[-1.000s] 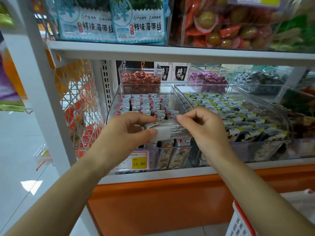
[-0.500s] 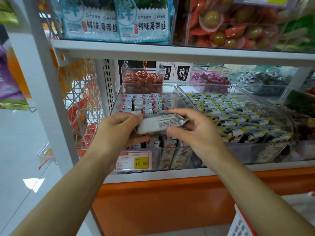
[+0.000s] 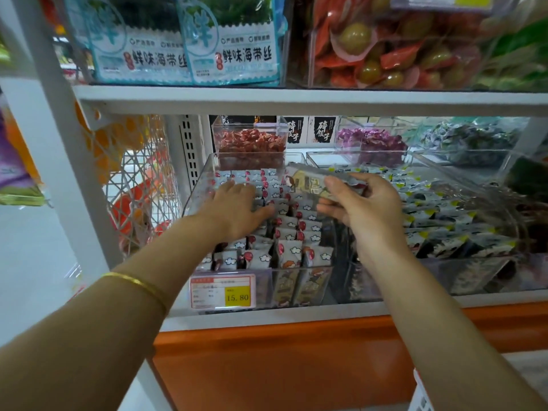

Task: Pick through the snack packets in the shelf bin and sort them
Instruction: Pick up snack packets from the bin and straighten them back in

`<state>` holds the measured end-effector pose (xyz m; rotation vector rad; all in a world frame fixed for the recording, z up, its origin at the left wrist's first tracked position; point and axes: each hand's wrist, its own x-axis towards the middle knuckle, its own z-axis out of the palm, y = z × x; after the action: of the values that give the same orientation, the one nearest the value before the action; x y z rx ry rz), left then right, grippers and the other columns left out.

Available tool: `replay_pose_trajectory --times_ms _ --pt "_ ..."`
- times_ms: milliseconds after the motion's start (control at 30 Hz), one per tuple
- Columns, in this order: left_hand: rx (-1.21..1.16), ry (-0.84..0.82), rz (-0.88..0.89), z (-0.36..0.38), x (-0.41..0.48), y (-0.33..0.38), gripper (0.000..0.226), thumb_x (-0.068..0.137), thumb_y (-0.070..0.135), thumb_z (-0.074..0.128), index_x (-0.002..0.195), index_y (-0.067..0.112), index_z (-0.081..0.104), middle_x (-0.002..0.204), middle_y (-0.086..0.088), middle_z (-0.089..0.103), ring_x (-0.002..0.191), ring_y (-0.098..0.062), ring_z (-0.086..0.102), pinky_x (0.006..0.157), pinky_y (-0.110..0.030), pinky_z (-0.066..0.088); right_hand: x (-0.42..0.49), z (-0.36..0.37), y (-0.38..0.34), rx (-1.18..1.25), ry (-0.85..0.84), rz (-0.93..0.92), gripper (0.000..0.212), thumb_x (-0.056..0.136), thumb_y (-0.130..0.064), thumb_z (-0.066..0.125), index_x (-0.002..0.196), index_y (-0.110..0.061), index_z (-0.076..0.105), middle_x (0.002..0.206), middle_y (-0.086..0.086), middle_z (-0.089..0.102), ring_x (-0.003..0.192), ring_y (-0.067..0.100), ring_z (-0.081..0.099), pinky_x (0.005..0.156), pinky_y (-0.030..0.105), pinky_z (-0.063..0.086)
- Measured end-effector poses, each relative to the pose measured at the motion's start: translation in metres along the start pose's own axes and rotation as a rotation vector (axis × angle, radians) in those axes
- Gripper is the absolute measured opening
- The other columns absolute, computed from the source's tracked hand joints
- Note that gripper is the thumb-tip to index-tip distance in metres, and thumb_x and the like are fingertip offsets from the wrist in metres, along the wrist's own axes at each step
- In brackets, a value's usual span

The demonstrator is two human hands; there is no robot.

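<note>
Foil packet [image 3: 308,180] now in right hand's [image 3: 364,209] pinch alone; left hand [image 3: 237,206] flat, fingers straight, on binned packets [image 3: 296,229].

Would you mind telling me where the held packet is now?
Head view, centre: the packet is pinched by the right hand above the clear bin of red-and-white packets, just right of the left hand.

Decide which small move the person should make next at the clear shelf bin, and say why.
Probably the left hand should press the upright white red-dotted packets aside to open a gap. It lies flat on them inside the clear plastic bin, while the right hand pinches a grey-and-yellow printed packet above the rows, which look tightly packed.
</note>
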<state>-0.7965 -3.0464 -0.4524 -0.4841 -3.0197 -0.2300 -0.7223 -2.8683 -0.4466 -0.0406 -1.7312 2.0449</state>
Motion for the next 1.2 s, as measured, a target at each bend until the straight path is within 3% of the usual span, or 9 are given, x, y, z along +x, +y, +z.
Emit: replay_pose_trajectory --times_ms 100,200,300,433,667,833,967,1067,1200 --pt "0.068 -0.064 -0.037 0.008 0.019 -0.005 0.079 0.086 0.069 0.015 0.14 0.015 0.035 0.15 -0.012 0.032 0.142 -0.029 0.016 0.113 -0.058 0.009 0.006 0.0 0.002 -0.022 -0.029 -0.012 0.022 0.086 -0.007 0.064 0.101 0.005 0.055 0.083 0.007 0.064 0.062 0.014 0.069 0.059 0.021 0.057" --pt "0.081 -0.109 -0.068 0.007 0.028 -0.006 0.1 0.069 0.08 -0.002 0.138 0.018 0.036 0.151 -0.009 0.03 0.143 -0.028 0.015 0.112 -0.059 0.008 0.01 -0.002 0.005 -0.02 -0.04 -0.017 0.008 0.085 -0.006 0.064 0.087 -0.004 0.057 0.074 0.002 0.065 0.061 0.013 0.069 0.058 0.02 0.056" --pt "0.092 -0.152 -0.092 0.006 0.03 -0.006 0.111 0.055 0.082 -0.009 0.129 0.019 0.044 0.146 -0.01 0.038 0.14 -0.027 0.021 0.111 -0.06 0.011 0.013 -0.005 0.007 0.005 -0.033 -0.004 0.008 0.085 -0.008 0.066 0.085 -0.006 0.058 0.068 -0.003 0.066 0.061 0.014 0.07 0.059 0.02 0.056" --pt "0.102 -0.175 -0.112 0.004 0.025 -0.006 0.116 0.053 0.084 -0.01 0.14 0.021 0.033 0.152 -0.01 0.028 0.143 -0.028 0.014 0.113 -0.058 0.008 0.014 -0.004 0.008 -0.051 -0.071 -0.028 0.013 0.085 -0.007 0.065 0.089 0.002 0.056 0.073 0.004 0.066 0.06 0.014 0.069 0.058 0.02 0.056" --pt "0.07 -0.177 -0.126 0.004 0.003 0.001 0.083 0.082 0.074 0.007 0.141 0.022 0.033 0.15 -0.009 0.031 0.142 -0.026 0.018 0.113 -0.057 0.008 0.029 0.022 -0.003 -0.162 -0.092 -0.155 0.018 0.084 -0.003 0.065 0.098 -0.005 0.054 0.081 0.004 0.063 0.057 0.012 0.066 0.055 0.021 0.056" --pt "0.015 -0.12 -0.12 0.012 -0.006 0.004 0.079 0.086 0.071 0.012 0.144 0.02 0.029 0.153 -0.005 0.028 0.143 -0.024 0.012 0.114 -0.055 0.006 0.069 0.074 0.011 -0.499 -0.245 -0.272 0.026 0.085 -0.009 0.066 0.107 -0.003 0.055 0.108 0.014 0.062 0.091 0.027 0.065 0.077 0.04 0.057" --pt "-0.036 -0.105 -0.11 0.009 -0.01 0.002 0.075 0.088 0.068 0.015 0.143 0.019 0.031 0.152 -0.006 0.029 0.143 -0.024 0.013 0.114 -0.054 0.005 0.099 0.102 0.026 -0.759 -0.342 -0.366 0.034 0.082 -0.014 0.069 0.113 -0.003 0.058 0.107 0.005 0.059 0.099 0.021 0.057 0.074 0.016 0.043" --pt "-0.023 -0.094 -0.083 0.008 -0.017 0.001 0.071 0.091 0.064 0.016 0.145 0.019 0.028 0.154 -0.006 0.025 0.144 -0.022 0.009 0.115 -0.052 0.003 0.108 0.117 0.037 -0.966 -0.475 -0.351 0.051 0.079 -0.017 0.073 0.125 -0.005 0.055 0.125 0.01 0.058 0.113 0.024 0.055 0.082 0.021 0.038" --pt "0.036 -0.046 -0.071 0.002 -0.026 0.002 0.073 0.093 0.06 0.015 0.149 0.013 0.015 0.158 -0.009 0.009 0.145 -0.024 -0.001 0.116 -0.048 0.0 0.107 0.132 0.048 -1.077 -0.544 -0.373 0.04 0.078 -0.024 0.074 0.113 -0.01 0.062 0.114 0.007 0.063 0.103 0.021 0.056 0.087 0.03 0.043"
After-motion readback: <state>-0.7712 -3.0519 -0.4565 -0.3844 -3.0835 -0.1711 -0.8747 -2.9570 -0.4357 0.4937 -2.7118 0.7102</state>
